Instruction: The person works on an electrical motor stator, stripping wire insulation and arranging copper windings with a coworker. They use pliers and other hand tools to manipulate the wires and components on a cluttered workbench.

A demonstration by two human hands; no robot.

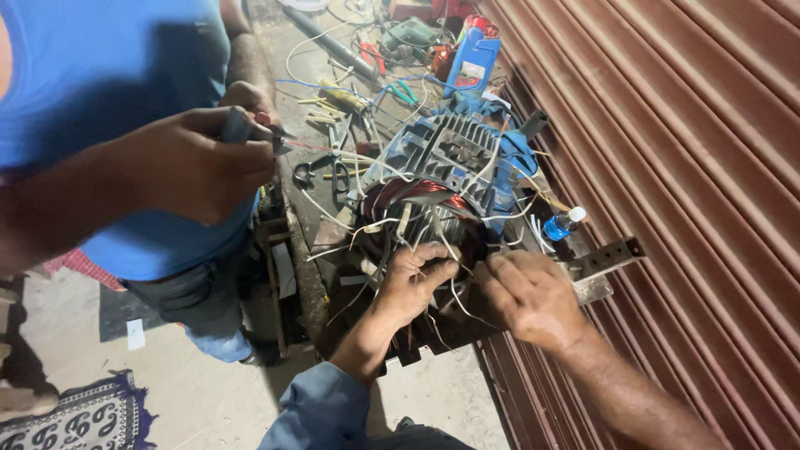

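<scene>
A blue finned electric motor housing (454,154) lies open toward me, with copper windings (421,193) and several white sleeved leads (367,227) spilling out of its mouth. My left hand (414,279) is at the lower rim of the opening, fingers curled around a few of the white leads. My right hand (531,296) rests beside it on the right, fingers bent down among the wires; whether it grips one is hidden. A co-worker in a blue shirt stands at the left, one hand (196,162) holding pliers (250,127) on a thin wire.
A brown ribbed metal shutter (683,167) fills the right side. A small blue bottle (564,223) and a perforated metal bracket (607,254) lie right of the motor. Scissors (321,171), pliers and loose wires litter the bench behind. A patterned mat (75,417) lies on the floor.
</scene>
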